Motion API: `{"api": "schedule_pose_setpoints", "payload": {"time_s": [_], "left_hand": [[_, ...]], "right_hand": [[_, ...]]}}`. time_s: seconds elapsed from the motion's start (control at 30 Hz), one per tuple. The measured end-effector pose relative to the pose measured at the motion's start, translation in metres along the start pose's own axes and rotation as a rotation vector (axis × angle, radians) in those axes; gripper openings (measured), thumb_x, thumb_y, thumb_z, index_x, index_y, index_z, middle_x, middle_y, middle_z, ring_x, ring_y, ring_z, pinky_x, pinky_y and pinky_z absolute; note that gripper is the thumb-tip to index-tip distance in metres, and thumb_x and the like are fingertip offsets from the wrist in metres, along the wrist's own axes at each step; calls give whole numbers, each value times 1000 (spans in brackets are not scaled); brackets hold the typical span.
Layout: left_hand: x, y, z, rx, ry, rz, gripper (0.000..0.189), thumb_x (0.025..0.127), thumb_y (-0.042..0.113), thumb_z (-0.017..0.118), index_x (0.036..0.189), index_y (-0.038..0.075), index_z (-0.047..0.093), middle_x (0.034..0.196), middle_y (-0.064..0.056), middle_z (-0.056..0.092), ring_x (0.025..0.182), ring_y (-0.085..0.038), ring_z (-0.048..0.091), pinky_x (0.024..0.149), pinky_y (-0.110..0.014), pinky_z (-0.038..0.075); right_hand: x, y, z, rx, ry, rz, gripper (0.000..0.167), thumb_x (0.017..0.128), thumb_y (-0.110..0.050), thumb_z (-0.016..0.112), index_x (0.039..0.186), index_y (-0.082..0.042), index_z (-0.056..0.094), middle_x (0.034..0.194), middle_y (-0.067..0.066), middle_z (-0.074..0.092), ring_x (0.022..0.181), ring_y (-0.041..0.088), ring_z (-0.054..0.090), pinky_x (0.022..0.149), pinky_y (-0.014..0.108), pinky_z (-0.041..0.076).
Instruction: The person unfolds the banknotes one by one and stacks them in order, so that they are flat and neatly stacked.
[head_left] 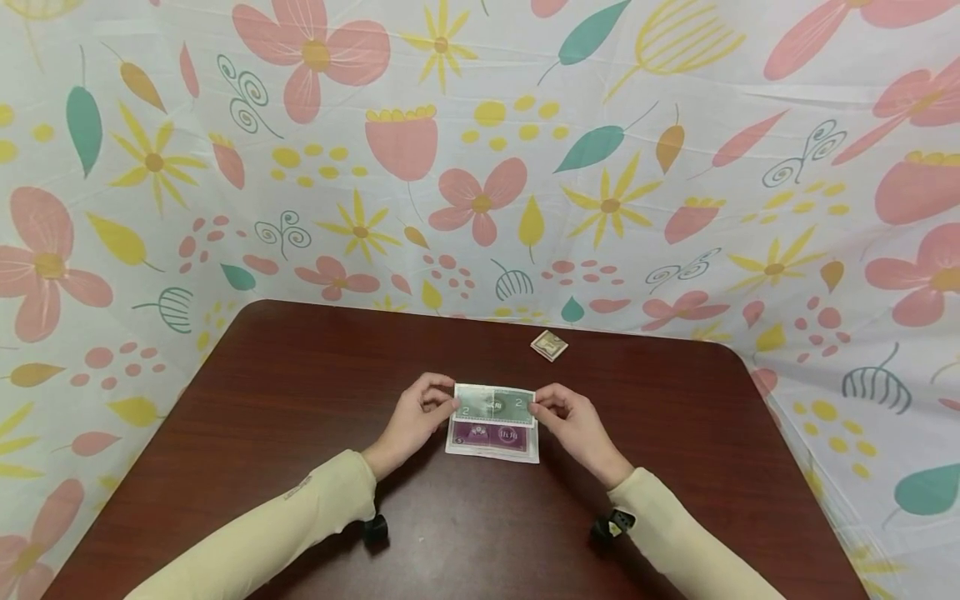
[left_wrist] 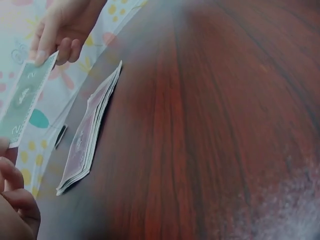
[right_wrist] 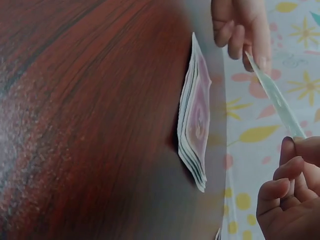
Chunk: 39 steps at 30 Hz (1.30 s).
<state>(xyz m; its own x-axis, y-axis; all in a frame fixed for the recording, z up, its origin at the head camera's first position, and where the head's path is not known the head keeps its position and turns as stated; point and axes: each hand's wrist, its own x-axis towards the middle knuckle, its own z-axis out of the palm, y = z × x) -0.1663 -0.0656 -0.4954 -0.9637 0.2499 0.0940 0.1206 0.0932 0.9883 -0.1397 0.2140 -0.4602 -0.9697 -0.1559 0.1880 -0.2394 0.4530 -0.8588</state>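
A green banknote [head_left: 495, 406] printed with the number 2 is stretched between both hands. My left hand [head_left: 411, 423] pinches its left end, while my right hand [head_left: 581, 427] pinches the right end between thumb and fingers. Below it on the table lies a small stack of banknotes [head_left: 492, 440] with a purple one on top. In the head view the green note overlaps the stack's far part. Both wrist views show the note raised above the stack, whose layered, slightly curled edges [right_wrist: 186, 120] show from the side.
Toward the back edge of the dark wooden table [head_left: 337, 358] lies a small square pile of paper [head_left: 550, 345] with a brownish print. A white cloth with flowers and leaves [head_left: 480, 250] hangs right behind the table and along its sides.
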Motion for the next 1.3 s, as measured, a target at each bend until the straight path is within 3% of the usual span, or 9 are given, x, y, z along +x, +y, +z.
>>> {"api": "schedule_pose_setpoints", "payload": {"time_s": [0.17, 0.33, 0.47, 0.73, 0.97, 1.3], "left_hand": [[-1, 1, -1, 120, -6, 95, 18, 99, 9, 71, 112, 7, 58, 88, -5, 72, 60, -12, 50, 60, -24, 43], [1, 0, 0, 298, 0, 170, 3, 98, 12, 73, 101, 12, 72, 86, 3, 72, 64, -9, 51, 62, -25, 45], [1, 1, -1, 396, -44, 160, 5, 97, 11, 74, 101, 15, 76, 89, 5, 72, 71, -7, 56, 67, -26, 48], [0, 4, -2, 541, -138, 148, 7, 96, 10, 74, 101, 13, 77, 90, 4, 72, 69, -6, 57, 65, -25, 49], [-1, 5, 0, 610, -167, 142, 7, 94, 10, 75, 100, 12, 78, 89, 5, 74, 77, -9, 67, 72, -30, 52], [-1, 3, 3, 714, -190, 142, 5, 93, 12, 77, 96, 17, 77, 87, 7, 73, 79, -10, 68, 72, -32, 54]], "right_hand": [[3, 4, 3, -15, 17, 24, 21, 96, -5, 74, 111, -5, 60, 84, 7, 75, 70, 15, 62, 65, 22, 45], [4, 7, 4, -154, 24, -80, 17, 96, -6, 75, 106, -13, 64, 83, -3, 73, 69, 9, 59, 64, 25, 46], [2, 8, 5, -257, -4, -108, 12, 95, -6, 75, 100, -16, 71, 85, -7, 70, 71, 7, 58, 66, 26, 48], [-1, 12, 7, -324, -163, -11, 7, 97, -8, 72, 104, -10, 71, 89, -4, 71, 78, 10, 65, 70, 28, 53], [-1, 14, 10, -379, -220, -5, 7, 97, -7, 71, 104, -9, 72, 87, -4, 69, 74, 7, 61, 68, 27, 51], [0, 14, 13, -406, -274, -17, 6, 96, -6, 71, 102, -6, 72, 80, -6, 64, 68, 5, 53, 62, 24, 46]]}}
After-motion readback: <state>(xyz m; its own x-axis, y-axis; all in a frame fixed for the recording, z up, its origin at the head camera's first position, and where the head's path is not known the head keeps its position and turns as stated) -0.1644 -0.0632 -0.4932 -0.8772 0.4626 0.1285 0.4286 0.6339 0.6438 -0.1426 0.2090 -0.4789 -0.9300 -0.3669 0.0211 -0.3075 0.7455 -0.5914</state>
